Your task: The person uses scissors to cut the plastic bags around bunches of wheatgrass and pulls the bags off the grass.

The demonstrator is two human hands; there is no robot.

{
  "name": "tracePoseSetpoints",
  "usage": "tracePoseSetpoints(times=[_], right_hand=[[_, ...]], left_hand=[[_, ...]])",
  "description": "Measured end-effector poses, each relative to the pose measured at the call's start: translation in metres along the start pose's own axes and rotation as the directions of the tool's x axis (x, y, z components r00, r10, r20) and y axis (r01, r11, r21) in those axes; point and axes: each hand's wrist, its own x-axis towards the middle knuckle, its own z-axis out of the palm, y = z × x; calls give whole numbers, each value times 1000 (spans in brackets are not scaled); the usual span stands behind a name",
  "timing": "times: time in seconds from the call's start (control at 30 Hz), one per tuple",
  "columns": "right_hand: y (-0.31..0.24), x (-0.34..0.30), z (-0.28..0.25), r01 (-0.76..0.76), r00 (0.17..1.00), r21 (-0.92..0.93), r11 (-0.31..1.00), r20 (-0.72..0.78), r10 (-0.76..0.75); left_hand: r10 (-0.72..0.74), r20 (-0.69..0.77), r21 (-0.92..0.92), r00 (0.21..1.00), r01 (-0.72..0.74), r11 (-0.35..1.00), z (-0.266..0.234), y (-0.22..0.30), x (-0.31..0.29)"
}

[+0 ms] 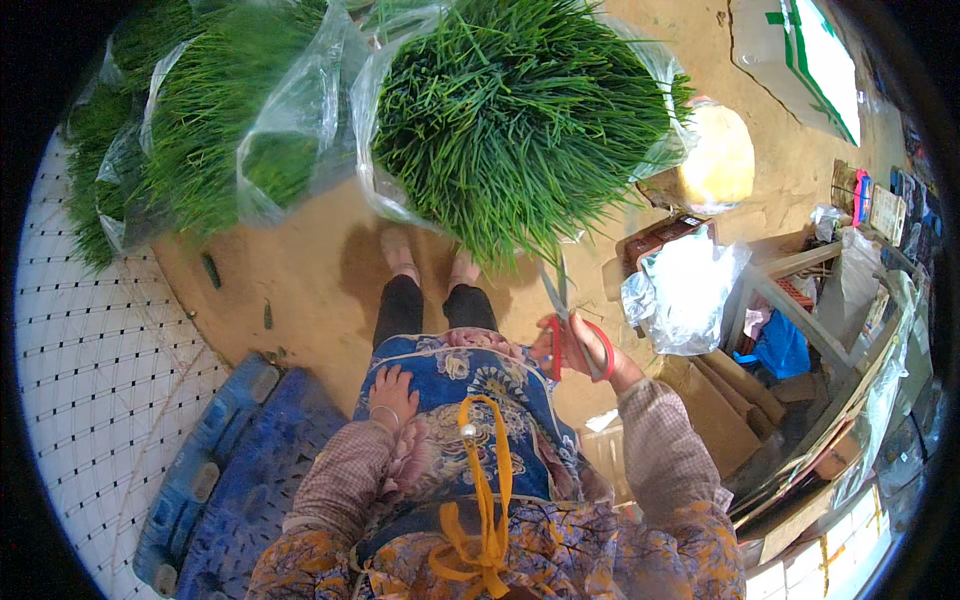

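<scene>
My right hand (pixel 578 343) grips a pair of scissors (pixel 557 297) by its red loops. The blades point away from me, slightly parted, their tips near the lower edge of a large bunch of long, thin green blades like chives (pixel 515 120). A clear plastic bag (pixel 368 150) wraps the sides of that bunch. My left hand (pixel 394 392) lies on the blue floral apron (pixel 450 375) over my lap, fingers spread, holding nothing.
More bagged greens (pixel 215 110) stand at the far left. Blue plastic pallets (pixel 240 470) lie at the near left beside white patterned tiles (pixel 100 350). To the right are a brown crate (pixel 650 243), clear plastic sheeting (pixel 690 285), a wooden frame (pixel 800 315) and a white box (pixel 800 60).
</scene>
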Motion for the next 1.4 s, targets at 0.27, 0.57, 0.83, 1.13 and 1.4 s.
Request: tracePoseSetpoints(times=[0.27, 0.57, 0.83, 1.13, 1.4], right_hand=[[-47, 62, 6, 120, 993, 93, 988, 7, -121], [8, 15, 16, 139, 983, -6, 990, -117, -139], [-55, 77, 38, 259, 961, 36, 965, 93, -262], [29, 2, 5, 55, 998, -138, 989, -23, -59], [12, 63, 54, 169, 971, 127, 977, 151, -187]], left_hand=[[-10, -45, -28, 999, 9, 1000, 4, 1, -6], [-35, -46, -17, 998, 34, 999, 0, 1, -9], [-32, -62, -50, 998, 29, 998, 7, -3, -8], [-63, -50, -53, 997, 61, 997, 8, -4, -9], [-72, -44, -46, 996, 70, 997, 8, -1, -11]])
